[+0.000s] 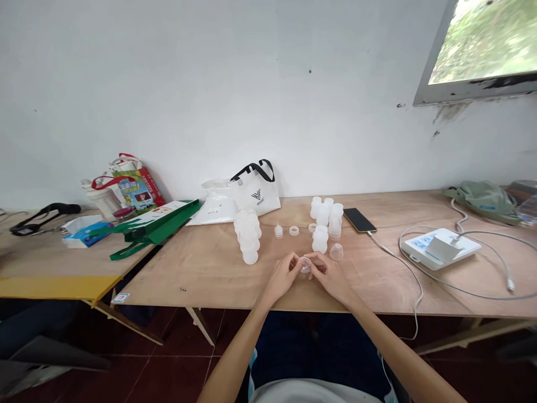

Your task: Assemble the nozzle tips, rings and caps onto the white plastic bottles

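Near the front edge of the table, my left hand and my right hand close their fingertips on opposite sides of a small clear plastic ring. Whether a teat sits inside the ring I cannot tell. Just beyond my right hand are a clear dome cap and a frosted white bottle. More frosted bottles stand behind. A clear bottle teat and a loose collar ring lie farther back. To the left, several frosted bottles are grouped together.
At the back stand a white bag and a white plastic packet. A phone with a cable lies right, near a white power strip. Leftward are a green bag and a tissue pack.
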A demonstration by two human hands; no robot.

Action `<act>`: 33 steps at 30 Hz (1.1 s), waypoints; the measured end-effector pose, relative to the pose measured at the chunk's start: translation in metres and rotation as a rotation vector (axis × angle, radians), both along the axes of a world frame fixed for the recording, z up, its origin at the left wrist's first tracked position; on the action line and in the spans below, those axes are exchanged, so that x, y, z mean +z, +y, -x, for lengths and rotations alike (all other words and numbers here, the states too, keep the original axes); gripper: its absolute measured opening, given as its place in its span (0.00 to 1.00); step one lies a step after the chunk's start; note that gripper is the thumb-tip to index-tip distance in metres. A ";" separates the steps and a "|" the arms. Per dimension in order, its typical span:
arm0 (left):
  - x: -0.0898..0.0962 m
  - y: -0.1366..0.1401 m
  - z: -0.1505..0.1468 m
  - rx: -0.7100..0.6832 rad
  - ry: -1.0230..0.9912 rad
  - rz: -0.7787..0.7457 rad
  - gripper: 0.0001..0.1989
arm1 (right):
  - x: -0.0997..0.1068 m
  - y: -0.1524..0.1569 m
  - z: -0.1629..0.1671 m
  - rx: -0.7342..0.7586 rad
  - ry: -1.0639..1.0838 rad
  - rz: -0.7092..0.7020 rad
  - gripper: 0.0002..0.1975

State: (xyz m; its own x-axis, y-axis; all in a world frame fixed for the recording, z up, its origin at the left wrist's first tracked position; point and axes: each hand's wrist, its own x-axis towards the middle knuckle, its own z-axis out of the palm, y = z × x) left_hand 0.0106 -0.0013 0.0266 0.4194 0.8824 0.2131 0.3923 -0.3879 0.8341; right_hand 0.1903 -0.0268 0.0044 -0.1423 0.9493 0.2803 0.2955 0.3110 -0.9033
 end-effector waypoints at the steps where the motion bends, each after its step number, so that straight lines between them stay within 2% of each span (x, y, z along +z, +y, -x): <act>1: 0.000 -0.001 0.000 -0.003 0.009 0.003 0.18 | 0.000 0.000 0.000 -0.002 0.003 0.001 0.17; 8: 0.001 -0.002 0.000 -0.005 0.023 -0.006 0.12 | 0.001 0.001 -0.001 -0.005 -0.084 -0.027 0.16; 13: -0.005 0.000 -0.003 -0.007 0.011 -0.041 0.09 | -0.002 0.002 -0.001 -0.025 -0.135 -0.058 0.14; 20: -0.009 -0.001 -0.009 0.051 -0.080 -0.032 0.12 | -0.003 0.003 -0.001 -0.047 -0.093 -0.088 0.17; 26: -0.004 -0.003 -0.005 0.021 0.020 -0.024 0.13 | -0.005 0.004 -0.002 -0.072 -0.071 -0.100 0.15; 33: -0.008 -0.002 -0.006 -0.011 0.102 -0.043 0.14 | -0.004 0.004 -0.003 -0.032 -0.134 -0.123 0.09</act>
